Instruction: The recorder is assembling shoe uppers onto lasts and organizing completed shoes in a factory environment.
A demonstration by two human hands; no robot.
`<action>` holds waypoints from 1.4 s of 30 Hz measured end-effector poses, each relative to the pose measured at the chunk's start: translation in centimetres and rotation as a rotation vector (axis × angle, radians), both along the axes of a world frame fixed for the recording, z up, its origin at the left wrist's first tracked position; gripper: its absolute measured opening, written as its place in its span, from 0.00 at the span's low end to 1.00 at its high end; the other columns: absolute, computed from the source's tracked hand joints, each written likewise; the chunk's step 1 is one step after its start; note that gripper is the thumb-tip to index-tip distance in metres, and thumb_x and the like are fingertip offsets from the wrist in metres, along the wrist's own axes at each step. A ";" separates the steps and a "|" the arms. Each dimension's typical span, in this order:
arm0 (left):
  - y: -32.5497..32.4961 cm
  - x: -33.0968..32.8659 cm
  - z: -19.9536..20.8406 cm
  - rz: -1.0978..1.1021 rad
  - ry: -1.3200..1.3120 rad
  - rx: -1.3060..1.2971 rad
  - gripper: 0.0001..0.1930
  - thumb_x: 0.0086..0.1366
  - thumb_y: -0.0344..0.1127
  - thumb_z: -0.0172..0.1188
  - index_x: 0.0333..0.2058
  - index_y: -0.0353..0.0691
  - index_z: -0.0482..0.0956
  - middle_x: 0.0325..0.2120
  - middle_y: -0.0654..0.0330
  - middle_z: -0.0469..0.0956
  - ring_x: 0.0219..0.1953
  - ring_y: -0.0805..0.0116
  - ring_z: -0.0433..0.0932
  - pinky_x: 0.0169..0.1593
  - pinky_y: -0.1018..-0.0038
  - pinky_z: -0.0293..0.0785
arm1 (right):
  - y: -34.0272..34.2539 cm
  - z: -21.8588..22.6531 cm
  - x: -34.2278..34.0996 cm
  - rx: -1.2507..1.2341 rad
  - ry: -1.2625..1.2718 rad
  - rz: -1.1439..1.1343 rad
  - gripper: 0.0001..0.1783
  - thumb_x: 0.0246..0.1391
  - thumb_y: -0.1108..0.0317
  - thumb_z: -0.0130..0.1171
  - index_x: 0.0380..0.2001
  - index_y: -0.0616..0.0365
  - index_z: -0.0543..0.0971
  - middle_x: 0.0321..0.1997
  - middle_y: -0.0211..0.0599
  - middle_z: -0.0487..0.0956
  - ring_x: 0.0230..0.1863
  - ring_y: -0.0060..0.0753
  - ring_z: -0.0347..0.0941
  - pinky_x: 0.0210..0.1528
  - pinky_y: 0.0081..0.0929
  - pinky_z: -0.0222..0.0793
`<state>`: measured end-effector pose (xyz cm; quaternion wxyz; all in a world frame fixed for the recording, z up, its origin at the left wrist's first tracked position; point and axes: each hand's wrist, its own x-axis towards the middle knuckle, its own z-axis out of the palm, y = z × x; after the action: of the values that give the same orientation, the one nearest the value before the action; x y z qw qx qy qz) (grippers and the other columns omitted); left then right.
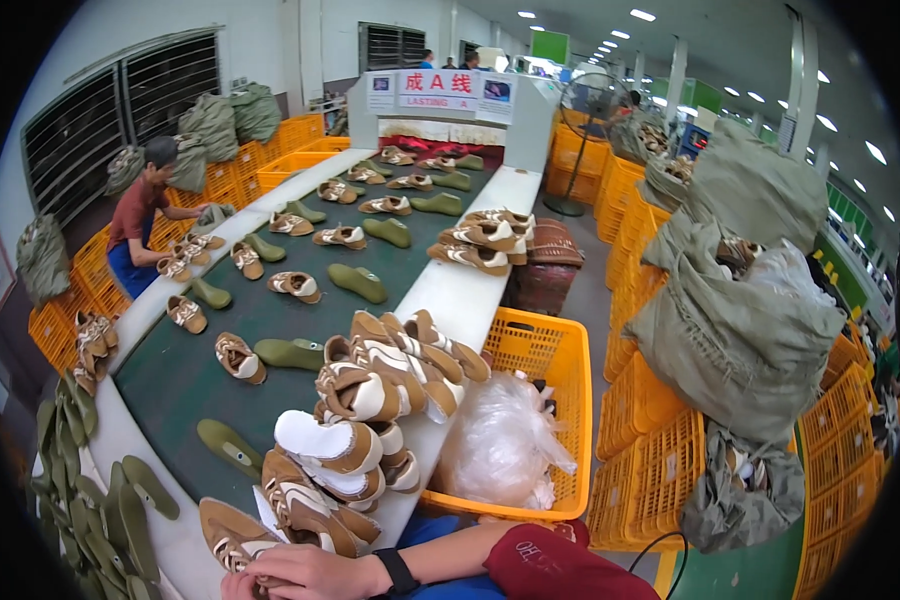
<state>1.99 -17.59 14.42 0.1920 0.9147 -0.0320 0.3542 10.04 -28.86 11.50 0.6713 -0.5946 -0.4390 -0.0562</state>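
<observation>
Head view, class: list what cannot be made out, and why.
In the head view:
Right hand: its grip, cut off by the lower edge.
Clear plastic bag: contents, obscured by its crumpled film.
Co-worker: feet, hidden behind the conveyor's white rim.
Distant people: what they do, too small.

Matt, glossy, rough
From here, the lasts look smooth, matt plastic and the shoes suede-like; near, a glossy plastic bag; right, rough cloth sacks.
</observation>
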 end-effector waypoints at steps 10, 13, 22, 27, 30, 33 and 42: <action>0.4 0.0 -1.6 0.077 -0.182 -0.020 0.06 0.59 0.28 0.56 0.33 0.32 0.77 0.31 0.51 0.75 0.34 0.54 0.73 0.39 0.66 0.71 | -0.8 1.7 0.4 0.006 -0.218 -0.111 0.10 0.51 0.70 0.56 0.36 0.62 0.76 0.37 0.45 0.74 0.44 0.49 0.72 0.45 0.36 0.70; 0.7 -0.3 -2.4 0.113 0.005 -0.201 0.06 0.58 0.28 0.56 0.33 0.32 0.76 0.29 0.51 0.74 0.33 0.53 0.72 0.38 0.66 0.71 | -0.1 0.5 0.7 -0.002 -0.171 -0.091 0.07 0.51 0.70 0.56 0.34 0.61 0.76 0.36 0.44 0.74 0.41 0.47 0.73 0.41 0.35 0.70; 1.1 0.5 -0.5 0.070 0.231 -0.032 0.10 0.60 0.31 0.56 0.38 0.34 0.79 0.28 0.46 0.75 0.32 0.49 0.71 0.39 0.61 0.69 | 0.0 -0.5 1.7 -0.061 -0.089 -0.029 0.07 0.50 0.71 0.56 0.33 0.62 0.76 0.35 0.43 0.75 0.37 0.46 0.74 0.38 0.33 0.71; 0.6 0.3 -0.4 0.129 0.163 -0.032 0.10 0.58 0.30 0.56 0.37 0.33 0.78 0.27 0.47 0.74 0.32 0.50 0.70 0.37 0.61 0.67 | 0.6 -1.1 1.8 -0.019 0.077 0.110 0.07 0.52 0.71 0.54 0.34 0.63 0.74 0.33 0.42 0.74 0.35 0.43 0.72 0.37 0.31 0.69; 1.1 -0.3 -1.0 0.039 0.054 -0.140 0.06 0.57 0.28 0.56 0.32 0.32 0.75 0.29 0.48 0.71 0.33 0.52 0.68 0.37 0.62 0.65 | 0.7 -0.9 1.5 0.026 0.177 0.217 0.07 0.53 0.71 0.53 0.32 0.64 0.73 0.29 0.40 0.72 0.32 0.39 0.71 0.36 0.29 0.66; 1.3 -1.1 -0.7 -0.039 0.142 -0.245 0.06 0.56 0.28 0.57 0.31 0.33 0.74 0.29 0.49 0.70 0.33 0.53 0.68 0.38 0.62 0.65 | 0.2 -0.4 1.1 0.015 0.167 0.225 0.06 0.53 0.71 0.53 0.29 0.64 0.73 0.27 0.39 0.72 0.30 0.38 0.70 0.34 0.28 0.65; 0.5 -1.9 1.0 -0.029 0.261 -0.089 0.06 0.59 0.28 0.55 0.35 0.35 0.77 0.31 0.50 0.75 0.36 0.51 0.70 0.43 0.62 0.66 | -0.8 0.5 0.4 0.001 0.185 0.140 0.05 0.53 0.73 0.53 0.27 0.63 0.70 0.28 0.39 0.71 0.31 0.38 0.69 0.35 0.27 0.66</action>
<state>0.04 -17.13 15.37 0.2401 0.9430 -0.0044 0.2305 10.44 -29.70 12.02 0.7115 -0.5648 -0.4156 0.0458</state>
